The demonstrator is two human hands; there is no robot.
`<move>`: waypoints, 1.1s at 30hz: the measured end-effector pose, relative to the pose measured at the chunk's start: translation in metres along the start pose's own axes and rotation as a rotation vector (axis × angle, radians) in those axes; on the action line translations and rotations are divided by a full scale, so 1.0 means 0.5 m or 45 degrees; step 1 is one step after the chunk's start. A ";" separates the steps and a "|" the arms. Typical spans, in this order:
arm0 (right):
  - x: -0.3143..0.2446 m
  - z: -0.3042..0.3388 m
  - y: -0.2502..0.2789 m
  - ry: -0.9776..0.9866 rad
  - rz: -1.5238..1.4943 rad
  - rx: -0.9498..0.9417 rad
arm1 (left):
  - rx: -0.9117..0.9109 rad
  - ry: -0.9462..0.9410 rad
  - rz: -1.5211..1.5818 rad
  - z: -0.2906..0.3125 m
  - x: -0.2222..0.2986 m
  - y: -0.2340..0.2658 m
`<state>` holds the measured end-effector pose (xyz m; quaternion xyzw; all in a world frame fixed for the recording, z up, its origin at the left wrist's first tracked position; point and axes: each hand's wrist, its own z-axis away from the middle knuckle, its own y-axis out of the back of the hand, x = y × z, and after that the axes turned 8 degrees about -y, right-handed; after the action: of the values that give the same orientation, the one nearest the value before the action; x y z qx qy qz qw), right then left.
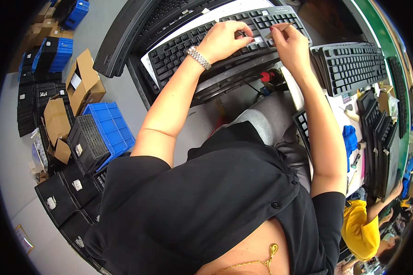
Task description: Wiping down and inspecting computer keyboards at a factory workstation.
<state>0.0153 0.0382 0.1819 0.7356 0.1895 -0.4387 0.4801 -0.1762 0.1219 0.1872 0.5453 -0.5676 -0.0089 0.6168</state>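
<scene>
A black keyboard (181,51) lies at the far side in front of me, with light material under its edge. My left hand (221,42) is over its middle, fingers curled and thumb near the index finger. Beside that thumb tip is a small whitish piece (258,40); whether the fingers grip it I cannot tell. My right hand (290,48) is pinched over the keyboard's right part, holding a thin brownish stick-like tool (288,24). The tool's kind is too small to make out. A gap separates the two hands.
More keyboards (353,68) are stacked on the right, and dark keyboard parts (119,41) stand at the far left. Blue crates (109,130) and open cardboard boxes (85,82) stand on the left. A person in a yellow top (360,229) works at lower right.
</scene>
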 end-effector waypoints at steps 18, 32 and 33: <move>-0.006 0.000 -0.002 -0.425 -0.285 -0.049 | -0.116 -0.118 -0.113 -0.007 -0.023 -0.002; 0.008 0.004 0.003 -0.657 -0.724 -0.030 | -0.072 -0.332 -0.237 0.002 -0.048 -0.012; 0.006 0.005 0.003 -0.627 -0.701 -0.011 | -0.056 -0.332 -0.264 0.003 -0.048 -0.016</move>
<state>0.0167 0.0347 0.1799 0.5274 0.2610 -0.7146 0.3783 -0.1808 0.1327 0.1650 0.5815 -0.5830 -0.1556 0.5456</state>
